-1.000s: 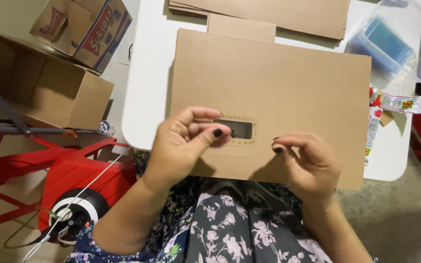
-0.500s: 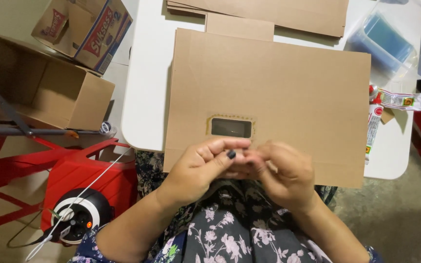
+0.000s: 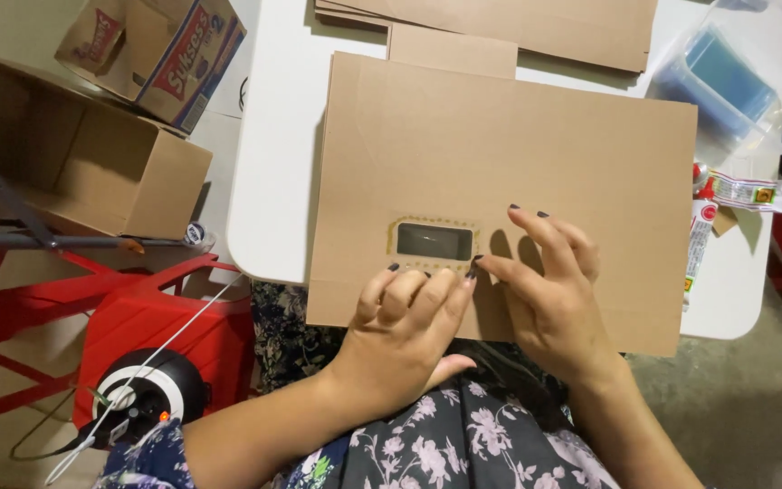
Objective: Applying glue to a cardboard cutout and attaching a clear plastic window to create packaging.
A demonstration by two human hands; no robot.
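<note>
A large flat brown cardboard sheet (image 3: 518, 163) lies on the white table (image 3: 269, 181) in front of me. It has a small rectangular window (image 3: 434, 242) with a clear film and a glue-edged border. My left hand (image 3: 409, 326) rests on the sheet just below the window, fingers curled and pressing. My right hand (image 3: 549, 290) lies to the right of the window, its forefinger tip touching the window's lower right corner. Neither hand holds a loose item.
More cardboard sheets (image 3: 500, 23) are stacked at the table's far edge. A clear plastic tub (image 3: 735, 81) stands at the far right, with glue tubes (image 3: 699, 244) beside it. Open cardboard boxes (image 3: 74, 163) and a red stool (image 3: 138, 317) stand on the left.
Both hands, joined near my lap half a second ago, have moved up onto the sheet and now press around the window's lower edge.
</note>
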